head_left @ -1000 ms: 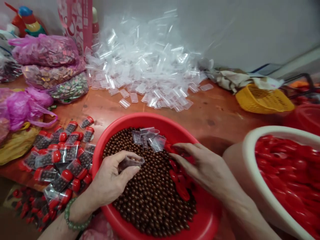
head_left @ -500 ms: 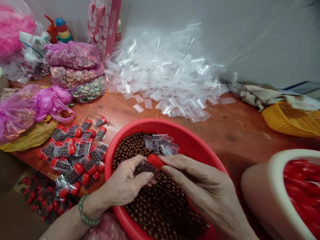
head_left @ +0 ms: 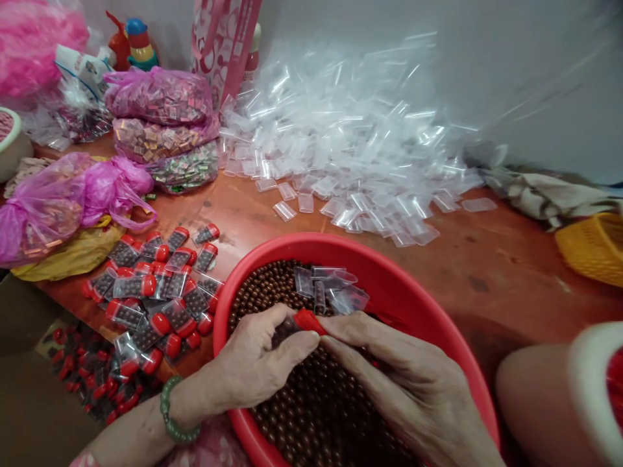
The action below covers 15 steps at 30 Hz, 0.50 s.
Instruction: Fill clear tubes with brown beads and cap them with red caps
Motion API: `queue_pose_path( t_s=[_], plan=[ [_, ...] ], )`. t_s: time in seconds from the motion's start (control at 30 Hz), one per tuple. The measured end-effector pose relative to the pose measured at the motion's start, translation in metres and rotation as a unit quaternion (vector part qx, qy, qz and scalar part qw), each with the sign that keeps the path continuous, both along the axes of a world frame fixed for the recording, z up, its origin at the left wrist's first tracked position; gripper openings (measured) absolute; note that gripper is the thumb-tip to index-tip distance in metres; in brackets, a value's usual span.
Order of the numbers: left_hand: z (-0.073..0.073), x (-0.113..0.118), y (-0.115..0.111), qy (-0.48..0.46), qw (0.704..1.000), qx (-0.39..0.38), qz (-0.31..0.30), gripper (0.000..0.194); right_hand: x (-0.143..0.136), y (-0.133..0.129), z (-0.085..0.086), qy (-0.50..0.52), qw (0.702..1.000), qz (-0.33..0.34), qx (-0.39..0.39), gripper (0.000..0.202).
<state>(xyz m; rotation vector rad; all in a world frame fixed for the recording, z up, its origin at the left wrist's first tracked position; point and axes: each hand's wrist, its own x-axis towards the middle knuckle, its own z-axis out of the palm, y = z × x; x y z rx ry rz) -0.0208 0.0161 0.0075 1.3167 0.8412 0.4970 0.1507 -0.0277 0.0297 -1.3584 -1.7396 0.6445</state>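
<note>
Over a red basin of small brown balls, my left hand grips a small clear plastic case with dark contents. My right hand pinches the red cap at the case's right end, where my left thumb also rests. The fingers of both hands nearly meet there and partly hide the case. Several clear empty cases lie on the balls just behind my hands. To the left, a pile of filled cases with red caps lies on the table.
A large heap of clear plastic cases lies against the wall. Pink bags of small pieces are stacked at back left. A pale tub with red pieces stands at right, a yellow basket behind it. More capped cases lie lower left.
The view has shifted left, so everything sits farther right. The case has been turned slightly and my left thumb now reaches the red cap.
</note>
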Motion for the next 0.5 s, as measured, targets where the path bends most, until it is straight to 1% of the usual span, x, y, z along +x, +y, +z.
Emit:
queue_pose_path(
  t_s=[0.1, 0.23, 0.3, 0.37, 0.43, 0.5],
  plan=[
    [-0.001, 0.001, 0.0, 0.005, 0.999, 0.041, 0.022, 0.036, -0.003, 0.0, -0.001, -0.008, 1.0, 0.003, 0.024, 0.026],
    [0.001, 0.0, 0.001, 0.002, 0.994, 0.103, 0.026, 0.028, -0.006, -0.002, -0.007, 0.004, 0.998, -0.016, 0.056, 0.028],
    [0.003, 0.0, 0.001, 0.007, 0.994, 0.104, 0.016, 0.024, -0.008, -0.003, -0.011, 0.014, 0.997, -0.017, 0.068, 0.031],
    [0.004, -0.002, 0.002, 0.018, 0.996, 0.091, -0.003, 0.024, -0.009, -0.004, -0.014, 0.018, 0.996, -0.019, 0.085, 0.035],
    [0.005, -0.003, 0.003, 0.026, 0.996, 0.078, -0.02, 0.025, -0.01, -0.003, -0.015, 0.011, 0.995, -0.019, 0.099, 0.038],
    [0.006, -0.004, 0.004, 0.027, 0.997, 0.068, -0.027, 0.024, -0.01, -0.002, -0.015, -0.008, 0.995, -0.01, 0.098, 0.037]
  ],
)
